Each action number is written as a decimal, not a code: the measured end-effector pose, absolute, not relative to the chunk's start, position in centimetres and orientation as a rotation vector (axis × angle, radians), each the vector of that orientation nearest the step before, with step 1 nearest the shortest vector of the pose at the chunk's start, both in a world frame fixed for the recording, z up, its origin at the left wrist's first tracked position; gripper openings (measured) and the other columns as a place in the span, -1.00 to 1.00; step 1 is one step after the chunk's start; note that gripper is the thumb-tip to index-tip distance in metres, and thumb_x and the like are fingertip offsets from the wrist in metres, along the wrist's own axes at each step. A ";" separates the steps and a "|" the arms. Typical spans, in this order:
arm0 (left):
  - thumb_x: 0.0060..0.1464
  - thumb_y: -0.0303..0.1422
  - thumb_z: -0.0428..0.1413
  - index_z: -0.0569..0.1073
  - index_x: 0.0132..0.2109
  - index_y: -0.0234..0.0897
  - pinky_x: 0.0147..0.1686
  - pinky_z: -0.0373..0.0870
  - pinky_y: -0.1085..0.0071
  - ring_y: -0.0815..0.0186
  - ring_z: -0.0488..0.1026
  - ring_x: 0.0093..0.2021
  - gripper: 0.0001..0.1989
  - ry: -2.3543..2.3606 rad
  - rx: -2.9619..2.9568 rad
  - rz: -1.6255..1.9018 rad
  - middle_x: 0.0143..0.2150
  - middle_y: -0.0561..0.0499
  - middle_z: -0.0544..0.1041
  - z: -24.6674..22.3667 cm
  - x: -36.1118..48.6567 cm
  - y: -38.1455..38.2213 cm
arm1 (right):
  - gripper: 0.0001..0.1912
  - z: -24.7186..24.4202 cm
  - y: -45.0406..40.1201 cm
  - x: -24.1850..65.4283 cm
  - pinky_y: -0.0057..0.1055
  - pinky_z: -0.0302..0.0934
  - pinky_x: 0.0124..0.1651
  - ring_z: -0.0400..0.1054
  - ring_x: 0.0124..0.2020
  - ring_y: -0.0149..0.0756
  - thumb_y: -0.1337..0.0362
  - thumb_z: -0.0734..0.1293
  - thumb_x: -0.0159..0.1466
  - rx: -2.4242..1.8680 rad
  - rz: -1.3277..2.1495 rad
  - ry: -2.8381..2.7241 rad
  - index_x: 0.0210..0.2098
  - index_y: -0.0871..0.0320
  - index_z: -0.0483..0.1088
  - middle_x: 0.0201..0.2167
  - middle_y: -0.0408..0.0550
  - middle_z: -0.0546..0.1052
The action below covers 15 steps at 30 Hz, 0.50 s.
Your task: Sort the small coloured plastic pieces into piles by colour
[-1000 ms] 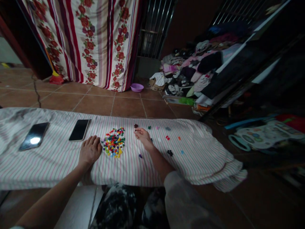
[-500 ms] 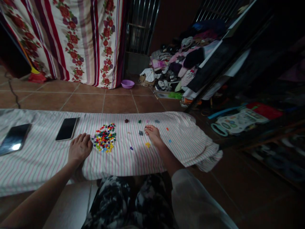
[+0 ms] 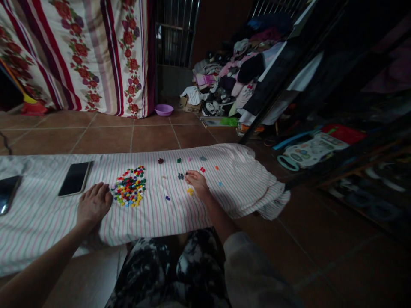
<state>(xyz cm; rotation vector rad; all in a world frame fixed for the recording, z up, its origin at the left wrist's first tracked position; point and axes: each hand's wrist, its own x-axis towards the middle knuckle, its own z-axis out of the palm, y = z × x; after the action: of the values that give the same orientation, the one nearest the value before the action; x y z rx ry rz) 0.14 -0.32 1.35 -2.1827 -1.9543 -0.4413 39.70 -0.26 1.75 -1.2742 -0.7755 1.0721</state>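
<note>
A heap of small multicoloured pieces (image 3: 130, 188) lies on the striped cloth (image 3: 141, 220). My left hand (image 3: 95, 201) rests flat at the heap's left edge, fingers stretched out. My right hand (image 3: 197, 182) pinches a small dark piece (image 3: 186, 173) between thumb and fingertips, just right of a dark grey cluster (image 3: 180, 176). Sorted by colour around it are a yellow cluster (image 3: 190, 191), red pieces (image 3: 202, 170), an orange piece (image 3: 217, 168), a blue piece (image 3: 220, 184), a purple piece (image 3: 167, 198), and brown (image 3: 160, 161) and green (image 3: 179, 160) ones.
A phone (image 3: 75, 179) lies left of the heap, and another dark-screened device (image 3: 8, 192) sits at the far left. Beyond the cloth are a purple basin (image 3: 164, 110), piled clothes (image 3: 224, 81) and a toy panel (image 3: 316, 149) on the tiled floor.
The view has swung right, so things sit further left. My right hand keeps its pinch and is slightly closer to the dark grey cluster; the red pieces now show. My left hand stays beside the heap.
</note>
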 end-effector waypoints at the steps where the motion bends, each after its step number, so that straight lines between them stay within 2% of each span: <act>1: 0.24 -0.23 -0.20 0.40 0.12 -0.32 0.21 0.20 0.11 0.08 0.28 0.27 -0.53 -1.956 -2.183 -0.433 0.21 -0.21 0.43 1.4 0.1 -0.3 | -0.53 1.7 -0.3 39.6 -0.37 0.32 -0.31 0.46 -0.41 -0.31 0.05 0.55 -0.19 -1.273 1.086 -0.753 -0.35 0.14 0.44 -0.49 -0.10 0.56; 7: 0.22 -0.25 -0.17 0.42 0.12 -0.35 0.21 0.23 0.06 0.03 0.30 0.26 -0.53 -1.956 -2.197 -0.439 0.21 -0.24 0.43 1.6 0.2 -0.3 | -0.55 1.7 0.0 40.4 -0.38 0.33 -0.32 0.46 -0.42 -0.34 0.04 0.52 -0.13 -1.283 1.036 -0.720 -0.33 0.14 0.43 -0.44 -0.07 0.58; 15: 0.21 -0.29 -0.13 0.41 0.12 -0.34 0.19 0.25 -0.01 -0.02 0.31 0.25 -0.57 -1.939 -2.230 -0.484 0.21 -0.28 0.43 2.1 0.3 -0.6 | -0.62 2.7 0.0 46.2 -0.46 0.29 -0.41 0.40 -0.48 -0.39 0.06 0.46 -0.05 -1.408 0.756 -0.769 -0.32 0.13 0.41 -0.48 -0.14 0.54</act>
<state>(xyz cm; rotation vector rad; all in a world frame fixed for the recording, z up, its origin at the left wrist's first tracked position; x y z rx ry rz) 0.31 -0.59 2.07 -2.2301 -1.9385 -0.4844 46.23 -0.01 2.65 -1.4085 -0.7688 0.7557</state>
